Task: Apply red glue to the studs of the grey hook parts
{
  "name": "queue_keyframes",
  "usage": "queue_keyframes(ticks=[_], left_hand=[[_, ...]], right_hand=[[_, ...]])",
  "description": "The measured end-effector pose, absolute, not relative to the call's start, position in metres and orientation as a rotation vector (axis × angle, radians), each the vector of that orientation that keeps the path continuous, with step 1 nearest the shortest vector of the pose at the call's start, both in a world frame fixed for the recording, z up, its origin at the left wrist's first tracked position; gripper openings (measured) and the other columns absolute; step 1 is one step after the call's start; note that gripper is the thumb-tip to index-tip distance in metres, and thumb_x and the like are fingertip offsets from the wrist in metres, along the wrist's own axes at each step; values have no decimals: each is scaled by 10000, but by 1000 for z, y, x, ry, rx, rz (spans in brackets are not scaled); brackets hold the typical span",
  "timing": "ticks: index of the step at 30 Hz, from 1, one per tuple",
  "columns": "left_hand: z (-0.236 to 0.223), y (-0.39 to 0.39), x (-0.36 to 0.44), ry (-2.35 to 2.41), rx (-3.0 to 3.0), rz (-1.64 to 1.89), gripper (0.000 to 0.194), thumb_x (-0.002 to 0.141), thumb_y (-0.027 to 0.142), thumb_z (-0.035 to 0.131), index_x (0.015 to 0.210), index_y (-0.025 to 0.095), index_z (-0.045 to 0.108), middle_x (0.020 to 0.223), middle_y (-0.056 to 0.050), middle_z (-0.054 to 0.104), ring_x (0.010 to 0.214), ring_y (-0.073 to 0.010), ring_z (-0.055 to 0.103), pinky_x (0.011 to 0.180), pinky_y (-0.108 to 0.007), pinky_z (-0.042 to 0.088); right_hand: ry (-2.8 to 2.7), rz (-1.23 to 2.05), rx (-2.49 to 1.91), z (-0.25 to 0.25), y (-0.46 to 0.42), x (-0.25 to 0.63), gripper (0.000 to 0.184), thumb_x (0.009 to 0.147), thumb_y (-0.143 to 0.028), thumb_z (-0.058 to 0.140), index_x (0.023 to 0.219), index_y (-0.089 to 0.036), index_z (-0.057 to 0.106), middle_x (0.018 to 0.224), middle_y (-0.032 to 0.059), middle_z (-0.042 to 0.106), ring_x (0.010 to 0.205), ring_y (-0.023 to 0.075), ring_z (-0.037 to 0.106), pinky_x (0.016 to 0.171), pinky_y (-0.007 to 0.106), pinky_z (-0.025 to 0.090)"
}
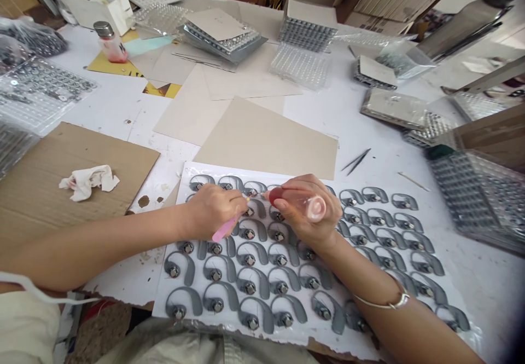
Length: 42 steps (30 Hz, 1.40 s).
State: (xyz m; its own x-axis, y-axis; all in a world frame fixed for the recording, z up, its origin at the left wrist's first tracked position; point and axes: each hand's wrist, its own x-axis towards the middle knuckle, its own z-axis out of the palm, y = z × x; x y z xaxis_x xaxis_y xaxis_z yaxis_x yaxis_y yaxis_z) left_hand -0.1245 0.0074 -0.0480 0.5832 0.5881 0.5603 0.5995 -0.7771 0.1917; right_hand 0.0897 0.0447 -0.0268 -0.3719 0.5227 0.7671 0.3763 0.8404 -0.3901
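Observation:
My left hand (215, 211) is closed around a slim tool with a flat pink handle (223, 230); its small yellowish tip shows beyond the fingers, and its exact kind is unclear. My right hand (318, 224) grips a clear squeeze bottle (301, 202) with reddish content, its narrow nozzle pointing left towards the tool's tip. Both tips are over a grey ear-hook earphone part (256, 189) in the top row. Several rows of similar grey hooks, each with a small metallic round piece and fine wires, lie on a white sheet (159, 293). My hands and right forearm hide some of them.
Black tweezers (356, 161) and a thin stick (413, 181) lie right of the sheet. Crumpled tissue (89, 182) rests on brown cardboard (36, 189) at left. Beige card (270, 137) lies behind the sheet. A metal-capped jar (110, 44) and stacked trays (307, 27) stand farther back.

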Motion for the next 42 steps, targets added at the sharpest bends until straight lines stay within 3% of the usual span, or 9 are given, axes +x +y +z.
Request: queue_keyframes(ticks=[5, 11, 22, 42], left_hand=[[-44, 12, -127, -1181, -2913, -1213, 110, 802, 120, 536, 811, 146, 643, 739, -21, 703, 625, -119, 657, 474, -192, 447], [-42, 16, -129, -1337, -3000, -1499, 60, 810, 139, 601, 788, 144, 656, 821, -50, 717, 769, -147, 677, 696, -252, 545], [-34, 18, -130, -1640, -3055, -1529, 50, 775, 120, 664, 758, 150, 700, 787, -29, 666, 694, -105, 614, 637, -216, 476], [-31, 31, -134, -2036, -3080, -1714, 68, 736, 165, 696, 675, 135, 700, 732, -37, 641, 647, -115, 602, 568, -210, 469]], right_hand=[[-2016, 182, -661, -26, 45, 90, 103, 809, -240, 687, 856, -202, 604, 704, 20, 668, 615, 162, 605, 517, 297, 496], [-2028, 170, -647, -29, 45, 92, 127, 796, -251, 703, 868, -197, 613, 705, 23, 673, 628, 166, 615, 536, 296, 510], [-2004, 169, -634, -28, 45, 90, 88, 808, -244, 685, 845, -197, 620, 719, 28, 674, 631, 161, 614, 541, 293, 522], [-1997, 257, -657, -32, 42, 91, 70, 791, -229, 699, 822, -199, 644, 750, 34, 672, 662, 166, 611, 567, 303, 532]])
